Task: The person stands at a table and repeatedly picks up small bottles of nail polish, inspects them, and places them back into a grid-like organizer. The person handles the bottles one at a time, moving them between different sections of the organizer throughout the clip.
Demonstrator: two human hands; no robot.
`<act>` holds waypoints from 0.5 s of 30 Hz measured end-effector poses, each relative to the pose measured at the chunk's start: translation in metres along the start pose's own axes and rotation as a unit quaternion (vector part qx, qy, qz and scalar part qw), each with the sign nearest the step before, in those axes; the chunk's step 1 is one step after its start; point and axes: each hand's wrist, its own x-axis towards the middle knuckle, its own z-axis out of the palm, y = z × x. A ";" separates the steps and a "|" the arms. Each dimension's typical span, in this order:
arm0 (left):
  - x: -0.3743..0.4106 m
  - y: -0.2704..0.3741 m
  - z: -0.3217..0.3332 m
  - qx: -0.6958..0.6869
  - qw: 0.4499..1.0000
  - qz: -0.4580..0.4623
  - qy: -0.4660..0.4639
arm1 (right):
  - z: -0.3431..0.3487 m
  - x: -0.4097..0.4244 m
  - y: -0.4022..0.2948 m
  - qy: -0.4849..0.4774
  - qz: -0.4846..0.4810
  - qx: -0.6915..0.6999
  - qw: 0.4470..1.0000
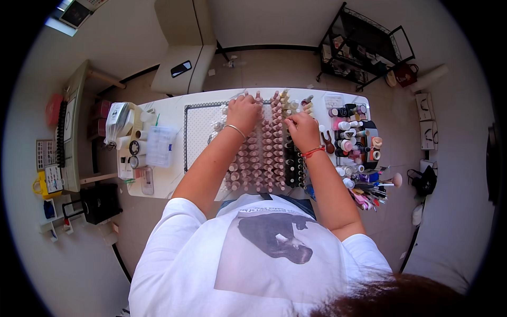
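Observation:
Rows of pink-capped nail polish bottles (256, 158) stand upright on the white table before me. My left hand (243, 113) is over the far left part of these rows, its fingers curled down among the caps; what they grip is hidden. My right hand (303, 128) is beside the right edge of the pink rows, thumb and fingertips pinched together; whether something small is between them cannot be told. Black bottles (291, 168) stand in rows below it, and yellowish-capped bottles (284, 99) stand beyond. White-capped bottles (216, 126) are left of the pink rows.
A dotted mat with lace edging (198, 130) lies on the left. Further left are a clear plastic case (160, 146) and white containers (138, 147). Jars (345, 134) and a bundle of brushes (370, 192) crowd the right side. A phone (181, 69) rests on a chair beyond the table.

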 end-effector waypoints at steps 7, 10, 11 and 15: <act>0.001 -0.002 0.003 -0.007 1.000 0.008 -0.007 | 0.004 -0.002 0.007 -0.003 0.004 0.007 1.000; 0.005 -0.003 0.006 -0.019 1.000 0.017 0.005 | 0.008 -0.003 0.010 -0.007 0.008 0.012 1.000; 0.005 -0.003 0.007 -0.020 1.000 0.020 0.011 | 0.009 -0.003 0.010 -0.010 0.011 0.013 1.000; 0.011 0.005 0.002 -0.028 0.999 0.025 0.016 | 0.009 -0.006 0.011 -0.014 0.012 0.014 1.000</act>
